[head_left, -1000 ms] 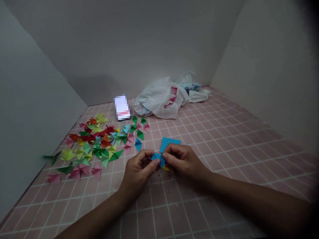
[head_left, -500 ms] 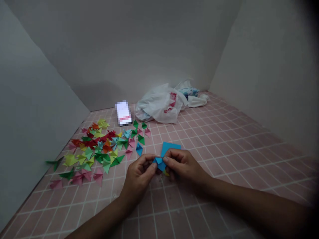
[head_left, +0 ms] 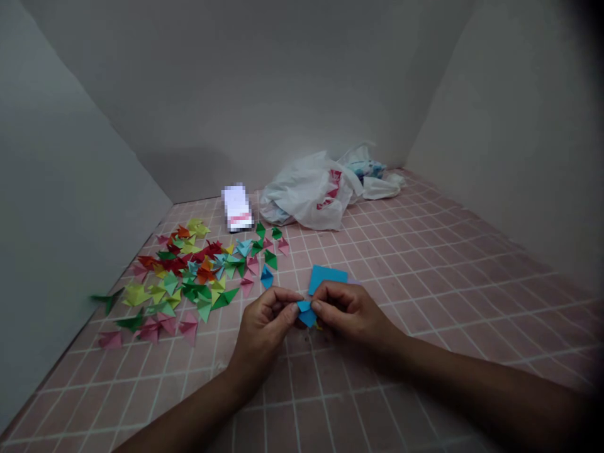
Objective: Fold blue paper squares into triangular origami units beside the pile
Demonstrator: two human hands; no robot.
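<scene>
My left hand (head_left: 264, 330) and my right hand (head_left: 352, 311) meet over the pink tiled floor (head_left: 425, 264), both pinching a small folded blue paper piece (head_left: 306, 313) between thumbs and fingertips. A sliver of yellow paper (head_left: 318, 326) shows under my right hand. Just beyond my right fingers lies a flat blue paper square (head_left: 328, 277). To the left, a spread of several folded paper triangles (head_left: 193, 277) in red, green, yellow, pink and blue covers the floor.
A white plastic bag (head_left: 306, 195) with red print lies at the back by the wall, with more crumpled bags (head_left: 372, 176) behind it. A small white packet (head_left: 237, 207) stands left of the bag. Grey walls close in on the left, back and right.
The blue piece is folded smaller between my fingertips, and my hands have drawn slightly closer together. The view has shifted a little; the objects on the floor have not moved.
</scene>
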